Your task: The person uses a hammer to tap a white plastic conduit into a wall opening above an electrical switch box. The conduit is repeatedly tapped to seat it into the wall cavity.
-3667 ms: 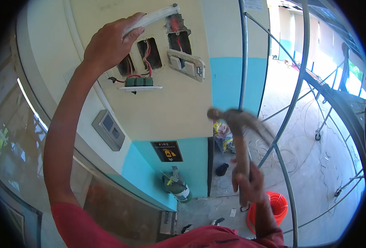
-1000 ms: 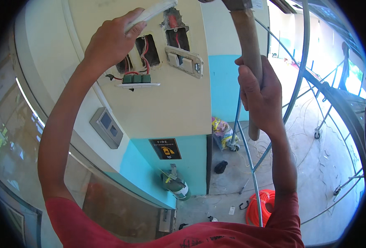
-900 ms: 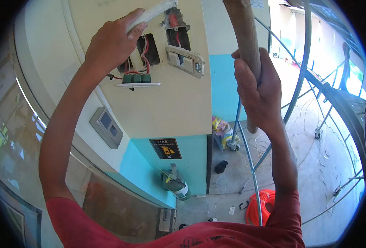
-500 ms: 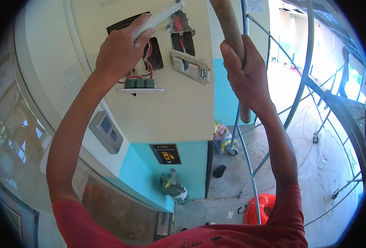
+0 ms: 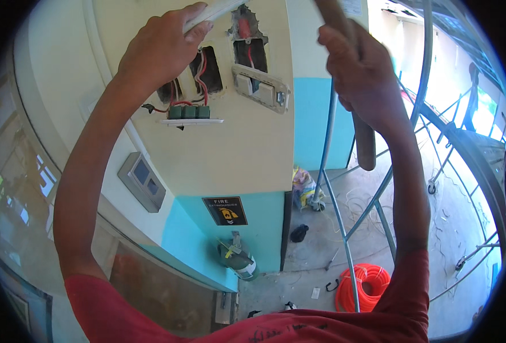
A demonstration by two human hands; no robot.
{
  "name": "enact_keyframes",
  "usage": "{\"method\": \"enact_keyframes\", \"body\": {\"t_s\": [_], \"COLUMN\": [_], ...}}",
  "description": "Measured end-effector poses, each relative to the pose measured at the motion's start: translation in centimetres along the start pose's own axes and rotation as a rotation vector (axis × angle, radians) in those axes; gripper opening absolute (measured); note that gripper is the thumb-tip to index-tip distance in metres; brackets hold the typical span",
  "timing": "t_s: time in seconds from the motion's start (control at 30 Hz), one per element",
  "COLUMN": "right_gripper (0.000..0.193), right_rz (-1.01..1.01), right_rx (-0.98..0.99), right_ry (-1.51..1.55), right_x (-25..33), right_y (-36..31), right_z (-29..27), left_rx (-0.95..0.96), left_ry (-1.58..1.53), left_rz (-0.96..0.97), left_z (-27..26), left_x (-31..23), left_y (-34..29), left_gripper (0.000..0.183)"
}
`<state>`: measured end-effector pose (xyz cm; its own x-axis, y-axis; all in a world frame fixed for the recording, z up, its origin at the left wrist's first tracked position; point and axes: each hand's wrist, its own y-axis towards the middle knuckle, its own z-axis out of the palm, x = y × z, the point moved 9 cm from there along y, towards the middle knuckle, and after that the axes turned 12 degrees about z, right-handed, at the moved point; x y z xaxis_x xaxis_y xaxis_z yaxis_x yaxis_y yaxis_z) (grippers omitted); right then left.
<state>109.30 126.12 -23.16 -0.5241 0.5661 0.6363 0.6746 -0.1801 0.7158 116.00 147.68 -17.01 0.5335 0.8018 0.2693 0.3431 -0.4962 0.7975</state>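
My left hand (image 5: 160, 48), at the upper left, is closed round a pale, whitish bar (image 5: 217, 12) that slants up to the right and leaves the top of the picture. Below it, a green-backed switch plate (image 5: 191, 114) hangs on red and white wires from an open wall box (image 5: 208, 71). Another plate with white switches (image 5: 258, 87) hangs tilted under the chipped hole (image 5: 244, 26). Out to the right, my right hand (image 5: 362, 74) grips a thick wooden handle (image 5: 365, 143); its upper end is cut off, so any head is hidden.
Metal scaffold tubes (image 5: 340, 220) stand close by my right arm. Lower down are a grey wall panel (image 5: 142, 182), a sign (image 5: 225, 211) and a green cylinder (image 5: 237, 258). An orange hose coil (image 5: 362, 287) and a dark object (image 5: 300, 232) lie on the floor.
My right hand has swung right and slightly up with the wooden handle, away from the bar. My left hand has shifted slightly up and left in view, still holding the bar.
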Motion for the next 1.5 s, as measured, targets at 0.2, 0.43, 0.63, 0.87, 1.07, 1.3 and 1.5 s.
{"method": "enact_keyframes", "body": {"t_s": [0.2, 0.43, 0.63, 0.87, 1.07, 1.3, 1.5], "right_gripper": [0.035, 0.028, 0.033, 0.038, 0.039, 0.038, 0.042], "right_rz": [-0.055, 0.315, 0.231, 0.254, 0.331, 0.385, 0.327], "right_rx": [-0.043, 0.580, 0.209, 0.181, 0.119, 0.084, 0.135], "right_ry": [-0.016, 0.485, -0.101, -0.096, -0.081, 0.020, 0.159], "right_x": [0.0, 6.1, -0.5, -0.1, -1.9, -4.4, -4.6], "right_y": [1.6, -0.8, 2.4, 0.5, -4.1, -7.7, -7.3], "right_z": [-0.2, -1.5, 0.9, -1.6, -4.8, -6.6, -5.0], "left_rx": [-0.048, -0.046, 0.034, -0.056, 0.136, 0.079, 0.177], "left_ry": [0.011, 0.025, 0.026, -0.113, -0.568, -0.262, -0.441], "left_rz": [0.078, 0.049, 0.045, 0.091, -0.205, 0.321, -0.117], "left_z": [-0.1, 0.1, -0.4, 1.5, 3.0, 1.6, -0.7], "left_x": [-0.5, 0.0, -0.5, 1.4, 0.8, -5.4, -0.3], "left_y": [0.1, 0.2, 0.2, 0.3, -1.3, -5.5, -2.9], "left_gripper": [0.048, 0.047, 0.049, 0.047, 0.050, 0.047, 0.050]}}
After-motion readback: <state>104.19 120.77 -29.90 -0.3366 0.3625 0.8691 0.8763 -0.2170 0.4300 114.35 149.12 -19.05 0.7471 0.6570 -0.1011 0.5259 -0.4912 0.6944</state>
